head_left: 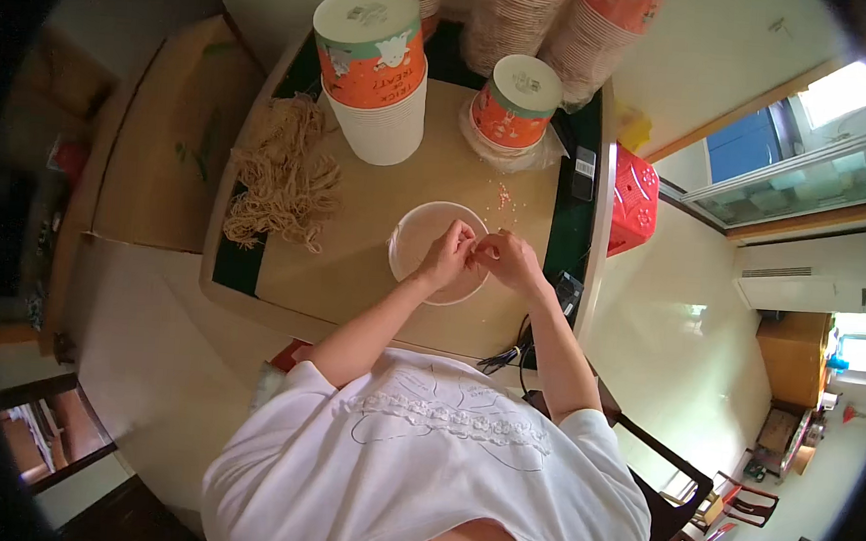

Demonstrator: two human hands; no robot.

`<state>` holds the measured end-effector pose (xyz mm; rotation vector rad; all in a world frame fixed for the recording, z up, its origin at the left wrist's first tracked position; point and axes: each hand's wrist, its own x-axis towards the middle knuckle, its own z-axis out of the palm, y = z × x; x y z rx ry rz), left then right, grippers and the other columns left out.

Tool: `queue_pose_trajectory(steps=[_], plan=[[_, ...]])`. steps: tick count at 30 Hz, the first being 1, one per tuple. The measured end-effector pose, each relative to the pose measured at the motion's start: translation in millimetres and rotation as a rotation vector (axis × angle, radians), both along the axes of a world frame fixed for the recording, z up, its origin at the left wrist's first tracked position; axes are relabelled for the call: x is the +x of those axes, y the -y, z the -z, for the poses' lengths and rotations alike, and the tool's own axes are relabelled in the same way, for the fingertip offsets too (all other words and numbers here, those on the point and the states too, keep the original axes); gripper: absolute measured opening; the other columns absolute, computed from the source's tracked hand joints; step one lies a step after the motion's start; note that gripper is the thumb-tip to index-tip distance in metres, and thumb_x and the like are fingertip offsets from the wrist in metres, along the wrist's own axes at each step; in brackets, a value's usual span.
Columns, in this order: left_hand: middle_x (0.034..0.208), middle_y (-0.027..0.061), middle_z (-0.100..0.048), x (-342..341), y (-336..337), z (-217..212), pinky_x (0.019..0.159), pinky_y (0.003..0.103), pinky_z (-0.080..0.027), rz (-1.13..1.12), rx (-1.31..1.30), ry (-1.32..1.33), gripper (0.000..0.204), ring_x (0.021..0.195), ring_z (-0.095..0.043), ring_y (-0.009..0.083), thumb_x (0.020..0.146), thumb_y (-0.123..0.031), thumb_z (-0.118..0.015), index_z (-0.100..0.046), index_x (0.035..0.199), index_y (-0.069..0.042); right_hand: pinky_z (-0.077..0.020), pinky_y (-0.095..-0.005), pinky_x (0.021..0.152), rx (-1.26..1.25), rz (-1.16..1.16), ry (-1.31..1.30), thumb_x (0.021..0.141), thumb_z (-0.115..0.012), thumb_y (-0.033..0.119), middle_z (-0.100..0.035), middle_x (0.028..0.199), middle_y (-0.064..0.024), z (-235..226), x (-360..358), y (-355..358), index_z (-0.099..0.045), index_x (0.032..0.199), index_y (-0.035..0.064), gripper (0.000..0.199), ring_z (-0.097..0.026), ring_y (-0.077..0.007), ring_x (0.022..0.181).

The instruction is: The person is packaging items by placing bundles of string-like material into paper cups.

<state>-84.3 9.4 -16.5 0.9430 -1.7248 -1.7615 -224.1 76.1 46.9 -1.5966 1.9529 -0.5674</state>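
My left hand (448, 258) and my right hand (511, 259) meet over the right side of a round white paper tub (418, 218). The tub stands with its mouth up on the tan table mat. The fingers of both hands are pinched together, almost touching; whatever is between them is too small to make out. Small orange-red bits (504, 197) lie scattered on the mat just beyond my right hand. To the left is a loose heap of tan strings (285, 177).
A tall stack of upside-down orange and white paper tubs (379, 99) stands at the far left, a shorter stack (513, 102) to its right. More wrapped stacks line the back. A black phone-like device (584, 174), a black adapter (567, 294) and cables lie along the right edge. A red stool (634, 201) stands beyond.
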Motion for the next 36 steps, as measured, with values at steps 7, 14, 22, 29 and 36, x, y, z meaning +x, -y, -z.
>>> queue_pose_trajectory(steps=[7,14,22,29,36], plan=[[0.070,0.0071,-0.054,1.8,-5.7,11.6,0.053,0.028,-0.045,-0.046,0.025,-0.113,0.013,0.061,-0.056,0.0131,0.091,-0.011,-0.054,-0.044,0.096,-0.004,-0.0466,-0.0350,0.065,0.006,0.028,0.060,0.071,-0.063,0.011,-0.057,0.074,-0.0120,6.3,4.1,-0.3,-0.066,0.083,0.0076,0.013,-0.058,-0.0270,0.071],[0.069,0.0091,-0.060,34.6,2.0,-28.2,0.058,0.031,-0.050,0.132,-0.560,-0.021,0.024,0.059,-0.057,0.0245,0.068,-0.020,-0.076,-0.060,0.076,-0.005,-0.0475,-0.0365,0.062,-0.055,0.071,0.166,0.074,-0.064,0.017,-0.060,0.070,-0.0129,14.5,3.1,-6.0,-0.063,0.079,0.0059,0.012,-0.061,-0.0284,0.068],[0.066,-0.0002,-0.056,31.3,2.1,-13.1,0.055,0.024,-0.044,0.070,-0.052,0.069,0.013,0.060,-0.053,0.0074,0.088,-0.010,-0.057,-0.059,0.078,-0.001,-0.0434,-0.0319,0.055,0.050,0.145,0.188,0.074,-0.067,0.017,-0.055,0.062,-0.0091,15.4,13.1,-6.7,-0.062,0.081,0.0048,0.014,-0.054,-0.0184,0.058],[0.068,0.0021,-0.060,30.8,4.3,-14.5,0.056,0.022,-0.044,-0.150,0.141,-0.122,0.011,0.061,-0.057,0.0078,0.089,-0.008,-0.055,-0.058,0.081,-0.001,-0.0468,-0.0350,0.061,-0.181,0.101,0.151,0.076,-0.064,0.013,-0.058,0.077,-0.0123,15.0,29.9,-13.6,-0.063,0.080,0.0070,0.008,-0.060,-0.0271,0.070],[0.078,0.0019,-0.057,52.1,4.1,-32.0,0.061,0.031,-0.049,0.237,-0.813,0.207,0.006,0.066,-0.058,0.0196,0.068,-0.009,-0.065,-0.066,0.065,-0.013,-0.0451,-0.0309,0.060,-0.176,0.227,0.318,0.080,-0.062,0.012,-0.059,0.073,-0.0121,28.5,27.1,-13.3,-0.065,0.081,0.0016,0.011,-0.058,-0.0222,0.066]])
